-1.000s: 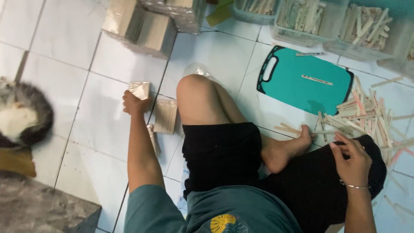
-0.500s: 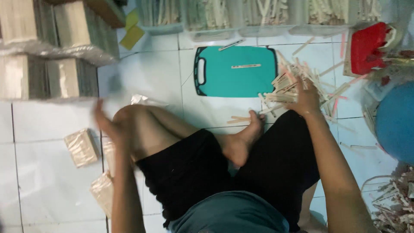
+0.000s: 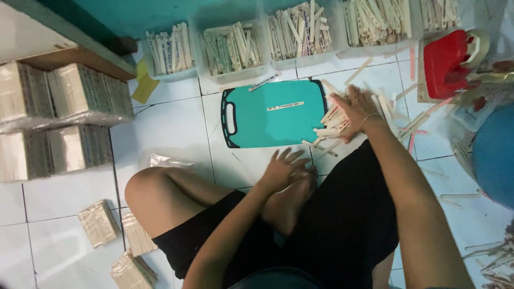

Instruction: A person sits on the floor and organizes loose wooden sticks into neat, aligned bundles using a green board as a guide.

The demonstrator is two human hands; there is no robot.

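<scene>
Teal cutting board [image 3: 273, 115] lying between hands: right hand [image 3: 353, 109] pressing flat on loose wooden sticks [image 3: 334, 123]; left hand [image 3: 284, 168] resting open, empty, on foot [image 3: 286, 206].

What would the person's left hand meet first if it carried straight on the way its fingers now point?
Probably the teal cutting board: the left hand points up-frame across bare tile toward its near edge, with loose sticks just to the right.

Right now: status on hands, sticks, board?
Left hand empty, resting on foot. Right hand flat on stick pile. Teal board: one stick on it.
</scene>
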